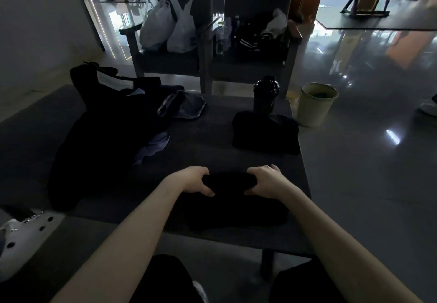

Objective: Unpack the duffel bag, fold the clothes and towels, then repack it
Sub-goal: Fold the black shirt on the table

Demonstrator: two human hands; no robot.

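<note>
A black garment lies on the near part of the dark table. My left hand grips the left end of its folded far edge, and my right hand grips the right end, thumbs toward me. The black duffel bag slumps open on the table's left side, with a grey-blue cloth spilling from it and a grey pouch behind it. A folded black garment sits at the table's far right.
A black shaker bottle stands behind the folded garment. A pale bin is on the floor off the table's right corner. Two chairs beyond the table hold white plastic bags and dark clothing. A white shoe lies at lower left.
</note>
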